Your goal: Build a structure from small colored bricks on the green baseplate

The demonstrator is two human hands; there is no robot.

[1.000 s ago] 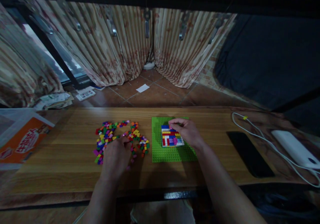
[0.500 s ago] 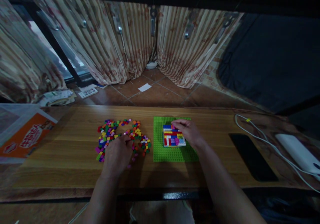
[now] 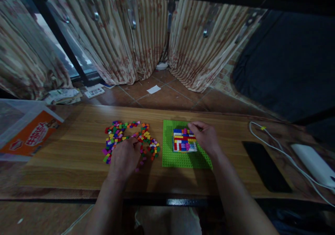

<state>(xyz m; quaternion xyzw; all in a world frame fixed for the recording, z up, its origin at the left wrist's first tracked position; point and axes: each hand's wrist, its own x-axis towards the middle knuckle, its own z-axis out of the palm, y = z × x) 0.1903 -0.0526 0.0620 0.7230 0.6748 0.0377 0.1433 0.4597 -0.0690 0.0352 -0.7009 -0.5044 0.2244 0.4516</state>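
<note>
On the green baseplate [image 3: 170,160] sits a low block of toy bricks [image 3: 180,145] in red, white, blue, yellow and pink. My right hand [image 3: 206,139] is at its far right corner, thumb and forefinger closed together; whatever is between them is hidden. To the left, a loose pile of small coloured bricks [image 3: 112,137] spreads over the wooden table. My left hand [image 3: 125,158] rests at the pile's near side with its fingers bent together among the bricks. Its fingertips are mostly hidden, so I cannot make out what they hold.
A black phone [image 3: 265,167] lies right of the baseplate. Beyond it are a white power bank [image 3: 312,161] and a white cable [image 3: 277,144]. An orange and clear plastic bag [image 3: 34,133] lies at the table's left end. Papers [image 3: 64,95] and curtains [image 3: 149,36] are behind the table.
My right hand has shifted right from the pink brick at the block's far edge, which now shows more fully. My left hand stays at the pile. The whole view has shifted slightly.
</note>
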